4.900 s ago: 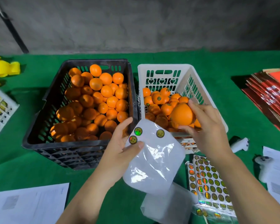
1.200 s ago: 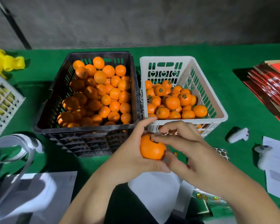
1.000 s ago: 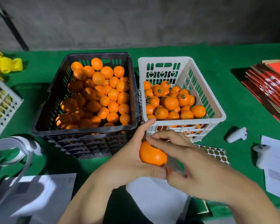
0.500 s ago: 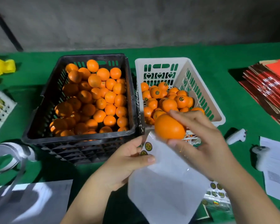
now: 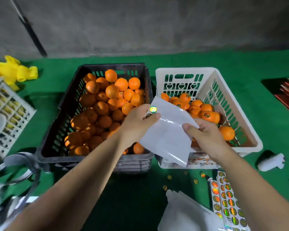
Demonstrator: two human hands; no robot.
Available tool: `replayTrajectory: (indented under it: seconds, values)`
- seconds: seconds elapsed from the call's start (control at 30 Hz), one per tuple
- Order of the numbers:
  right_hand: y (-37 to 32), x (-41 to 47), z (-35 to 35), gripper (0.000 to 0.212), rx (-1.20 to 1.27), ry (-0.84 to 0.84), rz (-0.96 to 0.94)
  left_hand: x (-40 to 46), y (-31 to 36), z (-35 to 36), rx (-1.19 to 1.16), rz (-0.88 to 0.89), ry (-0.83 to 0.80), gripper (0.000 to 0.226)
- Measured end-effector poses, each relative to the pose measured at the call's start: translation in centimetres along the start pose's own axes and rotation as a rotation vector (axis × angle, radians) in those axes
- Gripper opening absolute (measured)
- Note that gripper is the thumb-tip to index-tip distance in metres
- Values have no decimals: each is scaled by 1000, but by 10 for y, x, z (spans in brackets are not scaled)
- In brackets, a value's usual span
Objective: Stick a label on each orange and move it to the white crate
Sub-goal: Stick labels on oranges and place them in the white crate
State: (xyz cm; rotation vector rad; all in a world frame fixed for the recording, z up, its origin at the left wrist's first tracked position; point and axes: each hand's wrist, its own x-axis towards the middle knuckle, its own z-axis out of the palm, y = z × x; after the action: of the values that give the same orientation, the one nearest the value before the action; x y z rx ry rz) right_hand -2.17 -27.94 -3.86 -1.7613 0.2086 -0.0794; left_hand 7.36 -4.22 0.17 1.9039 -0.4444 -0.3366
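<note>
A black crate [image 5: 60, 114] holds many unlabelled oranges [image 5: 112, 91]. Right of it the white crate [image 5: 250, 130] holds several labelled oranges [image 5: 207, 115]. Both hands hold a glossy white label backing sheet [image 5: 167, 135] in the air between the crates. My left hand [image 5: 138, 121] pinches its upper left corner, thumb beside a round label [image 5: 153, 109] still on the sheet. My right hand [image 5: 205, 134] grips the sheet's right edge. Neither hand holds an orange.
Sheets of holographic labels [image 5: 227, 202] and loose labels [image 5: 195, 181] lie at the front right, with another white sheet [image 5: 182, 212]. A white plastic piece [image 5: 270, 162] lies right of the white crate. A yellow object [image 5: 13, 70], a grid tray [image 5: 7, 110] and papers sit left.
My right hand has let go of the orange over the white crate and come back to the sheet. My left hand has lifted the sheet higher, between the crates.
</note>
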Motion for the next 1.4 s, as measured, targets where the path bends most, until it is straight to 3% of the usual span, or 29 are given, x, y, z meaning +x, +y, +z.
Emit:
replayTrajectory:
  seconds: [0.07, 0.2, 0.3, 0.37, 0.53, 0.7, 0.83, 0.9, 0.97, 1.03, 1.07, 1.17, 1.27, 1.4]
  values:
    - [10, 7, 5, 15, 124, 132, 7, 31, -17, -5, 103, 44, -15, 22]
    - [21, 6, 4, 15, 173, 167, -24, 90, -71, -19, 339, -66, 125, 40]
    - [22, 5, 5, 15, 152, 201, -38, 116, -117, -10, 833, -191, -172, 71]
    - [22, 6, 7, 13, 153, 208, -28, 122, -135, -1, 977, -210, -270, 82]
    - [22, 5, 7, 13, 147, 191, -31, 126, -139, 3, 1232, -145, -32, 84]
    - [19, 5, 7, 14, 176, 194, -17, 120, -137, -12, 945, -242, -6, 73]
    - [18, 6, 8, 14, 175, 202, -13, 115, -93, -40, 244, -284, 303, 46]
    - [17, 5, 9, 13, 183, 206, -20, 102, -57, -52, -22, -296, 431, 67]
    - [16, 5, 9, 14, 191, 202, -26, 72, -27, -56, -234, -272, 360, 88]
    - [14, 5, 9, 15, 191, 192, -32, 35, -15, -46, -401, -218, 190, 83]
    - [14, 5, 9, 15, 190, 187, -32, 19, -11, -36, -427, -208, 126, 76]
    - [16, 5, 6, 11, 189, 161, -6, -20, -8, -6, -363, -184, 39, 83]
    - [17, 8, 0, 15, 271, 94, 53, -39, -5, 12, -384, -164, -44, 68]
    - [13, 10, -4, 26, 393, 42, 128, -46, 1, 20, -310, -176, 40, 77]
